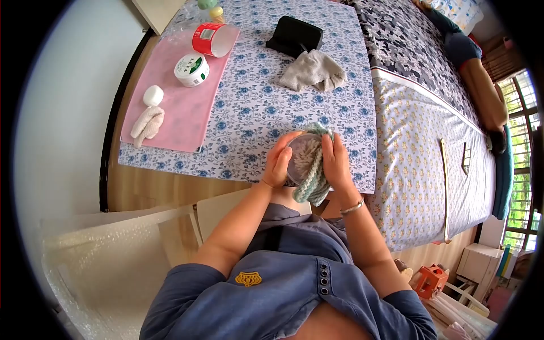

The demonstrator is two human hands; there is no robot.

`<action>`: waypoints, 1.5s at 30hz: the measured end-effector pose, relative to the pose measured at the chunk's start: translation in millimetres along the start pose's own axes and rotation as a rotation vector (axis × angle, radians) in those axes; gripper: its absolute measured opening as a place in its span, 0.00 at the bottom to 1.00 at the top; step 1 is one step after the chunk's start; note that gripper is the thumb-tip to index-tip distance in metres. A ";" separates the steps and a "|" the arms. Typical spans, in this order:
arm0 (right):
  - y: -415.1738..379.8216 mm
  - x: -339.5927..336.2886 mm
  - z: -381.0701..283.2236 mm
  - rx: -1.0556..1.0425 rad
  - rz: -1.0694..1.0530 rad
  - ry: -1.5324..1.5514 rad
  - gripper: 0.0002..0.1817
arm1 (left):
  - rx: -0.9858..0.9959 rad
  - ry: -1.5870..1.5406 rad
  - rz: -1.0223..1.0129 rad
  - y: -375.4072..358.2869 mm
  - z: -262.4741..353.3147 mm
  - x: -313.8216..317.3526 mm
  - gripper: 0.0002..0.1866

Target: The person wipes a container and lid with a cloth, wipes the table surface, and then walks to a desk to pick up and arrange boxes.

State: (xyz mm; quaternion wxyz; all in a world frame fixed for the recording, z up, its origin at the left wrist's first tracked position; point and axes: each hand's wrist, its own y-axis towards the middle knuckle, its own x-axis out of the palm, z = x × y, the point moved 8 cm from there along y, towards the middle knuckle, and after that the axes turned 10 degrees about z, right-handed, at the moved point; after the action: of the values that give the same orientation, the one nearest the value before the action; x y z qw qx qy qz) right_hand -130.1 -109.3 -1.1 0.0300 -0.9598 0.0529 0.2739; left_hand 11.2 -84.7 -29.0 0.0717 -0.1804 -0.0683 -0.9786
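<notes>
At the table's near edge my left hand curls around the left side of a clear round container. Something cream and fluffy shows inside it; I cannot make out its exact kind. My right hand presses on a mint-green and grey chunky knitted piece from the right. This knit runs along the container's right side and hangs below it toward my lap. Both hands are closed on these things, with the fingertips of the right hand partly sunk into the knit.
A pink mat bears a white tub with a green label, a red-and-white cylinder, a white egg-shaped object and a beige cloth. Farther back are a black stand and a grey cloth. Another person's leg rests on the bed.
</notes>
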 end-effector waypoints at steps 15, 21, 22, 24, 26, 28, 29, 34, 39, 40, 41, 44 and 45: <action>6.4 -12.4 1.2 0.012 -0.111 0.231 0.21 | 0.280 0.352 0.339 -22.5 23.6 17.1 0.19; 26.0 -12.0 2.1 -0.034 -0.277 0.229 0.19 | 0.052 0.407 0.108 17.9 18.9 15.0 0.17; 26.7 -10.8 -1.4 -0.075 -0.276 0.190 0.18 | 0.019 0.393 0.056 23.8 14.8 21.1 0.16; 28.5 -10.6 0.1 -0.069 -0.214 0.197 0.18 | -0.171 0.161 0.040 29.1 -1.9 26.9 0.14; 25.8 -19.1 2.2 -0.051 -0.099 0.032 0.18 | -0.169 0.153 0.044 28.5 -7.0 24.6 0.14; 5.1 -23.1 -4.1 -0.058 0.022 0.016 0.18 | -0.159 0.157 0.071 26.6 -5.0 23.3 0.14; -5.9 -31.2 -5.7 -0.075 0.137 -0.001 0.19 | -0.162 0.158 0.072 26.2 -3.7 25.1 0.14; -51.5 -25.3 -14.8 -0.313 0.196 -0.188 0.24 | -0.126 0.221 0.123 24.1 2.4 24.3 0.14; -19.4 -30.9 -18.7 -0.234 0.034 -0.124 0.20 | 0.002 0.441 0.285 9.0 12.0 21.5 0.15; -10.4 -29.2 -16.5 -0.218 0.007 -0.099 0.19 | 0.062 0.418 0.327 5.7 9.3 20.5 0.15; -2.4 -27.3 -14.5 -0.203 -0.021 -0.076 0.18 | 0.122 0.391 0.368 2.6 7.7 18.0 0.15; 13.4 -23.8 -10.3 -0.127 -0.070 0.022 0.17 | 0.077 0.327 0.361 -7.9 8.8 18.5 0.15; 17.6 -25.4 -10.9 -0.131 -0.071 0.023 0.17 | 0.080 0.327 0.363 -5.2 13.8 15.1 0.15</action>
State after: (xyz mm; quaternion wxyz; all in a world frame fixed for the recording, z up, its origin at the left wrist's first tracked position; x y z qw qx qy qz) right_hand -147.9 -125.6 21.0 -0.0237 -0.9640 0.0011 0.2648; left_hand 1.1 -79.1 -11.4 0.2635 -0.0261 -0.0612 -0.9624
